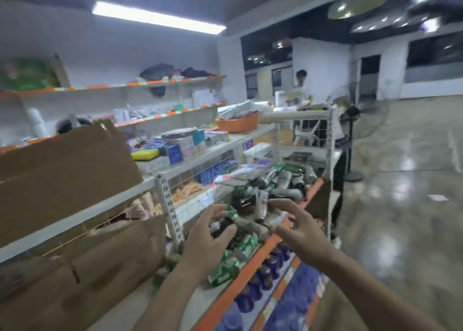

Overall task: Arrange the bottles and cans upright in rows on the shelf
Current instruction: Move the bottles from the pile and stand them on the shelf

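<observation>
Bottles and cans (280, 183) are seen in the head view lying flat or tilted in a loose heap on the shelf (246, 268). The shelf is edged at the front with an orange strip and runs from the near middle of the scene away to the far right. The picture is blurred, so single labels cannot be read. At the near end of the heap some green-labelled cans (233, 258) are laid on their sides, just beside the left wrist.

The left hand (210, 233) is held over the near part of the heap. Its fingers and thumb are curved on either side of a dark bottle (229, 218) with a green band, but through the blur it cannot be told whether the bottle is gripped or only touched. The right hand (298, 223) is held just right of it, above the orange strip, with its fingers spread and slightly bent toward the heap. Nothing is held in it.

On the tier below, a row of purple containers (268, 270) is seen behind a second orange strip. To the left, a large cardboard box (65, 170) is set on the upper tier, and a cardboard sheet (105, 263) is leaned beneath it. Farther along the upper tier, a yellow sponge (145, 154) and an orange basket (238, 125) are placed among small boxes. At the far right a person (300, 83) is seen beside a standing fan (355, 115) on a glossy floor (400, 205).
</observation>
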Demonstrator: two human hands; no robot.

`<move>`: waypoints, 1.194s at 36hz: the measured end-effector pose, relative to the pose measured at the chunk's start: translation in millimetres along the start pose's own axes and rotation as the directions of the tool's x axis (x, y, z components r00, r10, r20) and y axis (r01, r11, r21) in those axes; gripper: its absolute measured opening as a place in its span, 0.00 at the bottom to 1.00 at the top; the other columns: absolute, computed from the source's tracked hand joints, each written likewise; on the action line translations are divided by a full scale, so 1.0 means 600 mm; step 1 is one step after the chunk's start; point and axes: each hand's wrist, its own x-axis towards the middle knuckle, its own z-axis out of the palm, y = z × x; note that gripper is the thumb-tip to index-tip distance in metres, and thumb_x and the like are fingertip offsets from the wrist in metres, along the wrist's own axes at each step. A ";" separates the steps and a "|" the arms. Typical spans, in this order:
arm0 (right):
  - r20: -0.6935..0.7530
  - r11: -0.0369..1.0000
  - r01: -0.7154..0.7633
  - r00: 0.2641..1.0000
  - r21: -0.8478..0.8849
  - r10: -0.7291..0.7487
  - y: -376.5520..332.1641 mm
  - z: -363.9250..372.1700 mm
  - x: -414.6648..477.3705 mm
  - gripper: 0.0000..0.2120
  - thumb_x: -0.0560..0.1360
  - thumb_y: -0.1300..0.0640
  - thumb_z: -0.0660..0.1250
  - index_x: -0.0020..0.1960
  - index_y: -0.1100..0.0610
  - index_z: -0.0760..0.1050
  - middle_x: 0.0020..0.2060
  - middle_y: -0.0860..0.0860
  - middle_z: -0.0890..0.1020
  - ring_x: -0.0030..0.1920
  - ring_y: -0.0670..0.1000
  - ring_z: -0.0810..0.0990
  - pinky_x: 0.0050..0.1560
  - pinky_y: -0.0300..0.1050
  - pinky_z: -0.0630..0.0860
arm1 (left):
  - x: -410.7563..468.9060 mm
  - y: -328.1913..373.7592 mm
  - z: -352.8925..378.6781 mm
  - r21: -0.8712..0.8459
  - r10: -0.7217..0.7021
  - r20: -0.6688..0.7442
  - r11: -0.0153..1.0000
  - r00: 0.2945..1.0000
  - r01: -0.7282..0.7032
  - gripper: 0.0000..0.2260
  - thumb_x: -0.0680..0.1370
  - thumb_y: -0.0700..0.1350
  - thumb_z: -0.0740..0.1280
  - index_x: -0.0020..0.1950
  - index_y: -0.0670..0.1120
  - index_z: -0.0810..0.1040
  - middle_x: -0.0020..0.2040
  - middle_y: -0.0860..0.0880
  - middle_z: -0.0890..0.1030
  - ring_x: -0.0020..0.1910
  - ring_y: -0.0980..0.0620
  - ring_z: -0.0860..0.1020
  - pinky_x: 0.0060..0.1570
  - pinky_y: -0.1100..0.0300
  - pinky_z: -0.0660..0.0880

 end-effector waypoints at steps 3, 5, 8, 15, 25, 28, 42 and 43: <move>-0.087 0.998 -0.035 0.996 -0.047 0.031 0.041 -0.053 0.015 0.22 0.66 0.41 0.68 0.60 0.33 0.75 0.63 0.38 0.79 0.64 0.40 0.76 0.64 0.41 0.71 | 0.060 0.009 0.068 -0.007 0.047 0.089 0.999 0.995 -0.047 0.16 0.79 0.51 0.71 0.65 0.61 0.74 0.60 0.62 0.77 0.64 0.60 0.76 0.66 0.54 0.73; -0.135 0.993 -0.079 0.989 -0.083 0.068 0.063 -0.075 0.033 0.20 0.69 0.44 0.69 0.60 0.33 0.74 0.61 0.38 0.80 0.63 0.38 0.77 0.61 0.39 0.72 | 0.100 0.011 0.106 -0.037 0.078 0.121 0.997 0.990 -0.074 0.15 0.79 0.49 0.71 0.64 0.60 0.74 0.59 0.62 0.78 0.62 0.62 0.76 0.64 0.56 0.74; -0.164 0.982 -0.151 0.978 -0.113 0.132 0.096 -0.099 0.069 0.21 0.69 0.45 0.71 0.62 0.38 0.75 0.51 0.54 0.84 0.53 0.56 0.83 0.57 0.58 0.79 | 0.161 0.002 0.152 -0.083 0.098 0.171 0.993 0.980 -0.085 0.16 0.78 0.50 0.72 0.64 0.60 0.75 0.59 0.62 0.79 0.62 0.63 0.76 0.65 0.54 0.75; -0.213 0.957 -0.215 0.962 -0.195 0.173 0.150 -0.131 0.195 0.23 0.73 0.48 0.71 0.68 0.43 0.74 0.63 0.39 0.79 0.63 0.38 0.77 0.65 0.40 0.71 | 0.327 -0.023 0.224 -0.187 0.157 0.241 0.976 0.958 -0.113 0.14 0.78 0.46 0.72 0.61 0.60 0.76 0.55 0.61 0.80 0.56 0.69 0.76 0.57 0.66 0.74; -0.212 0.946 -0.228 0.961 -0.230 0.180 0.209 -0.131 0.356 0.21 0.77 0.54 0.72 0.68 0.44 0.72 0.64 0.39 0.76 0.64 0.40 0.74 0.67 0.41 0.67 | 0.509 -0.073 0.279 -0.184 0.180 0.281 0.974 0.942 -0.131 0.16 0.78 0.50 0.73 0.64 0.59 0.75 0.57 0.59 0.80 0.56 0.64 0.79 0.51 0.69 0.74; -0.186 0.945 -0.219 0.967 -0.241 0.177 0.224 -0.135 0.398 0.22 0.76 0.54 0.72 0.69 0.47 0.73 0.65 0.43 0.77 0.66 0.43 0.74 0.69 0.43 0.67 | 0.545 -0.095 0.292 -0.168 0.170 0.266 0.977 0.949 -0.128 0.15 0.76 0.53 0.73 0.61 0.62 0.75 0.56 0.58 0.80 0.57 0.58 0.79 0.59 0.54 0.77; 0.023 0.965 -0.137 0.989 -0.222 0.145 0.391 -0.201 0.599 0.25 0.74 0.53 0.74 0.69 0.45 0.72 0.62 0.40 0.75 0.65 0.42 0.72 0.68 0.44 0.67 | 0.677 -0.139 0.387 -0.060 -0.018 0.129 0.998 0.991 0.026 0.15 0.77 0.50 0.72 0.62 0.60 0.76 0.57 0.62 0.80 0.59 0.64 0.77 0.61 0.57 0.73; 0.050 0.968 -0.135 0.988 -0.211 0.148 0.405 -0.208 0.616 0.25 0.74 0.53 0.74 0.69 0.46 0.72 0.63 0.41 0.76 0.65 0.42 0.73 0.68 0.44 0.67 | 0.687 -0.141 0.397 -0.056 -0.041 0.108 0.997 0.993 0.048 0.15 0.77 0.50 0.72 0.62 0.60 0.76 0.57 0.62 0.80 0.59 0.65 0.77 0.61 0.58 0.73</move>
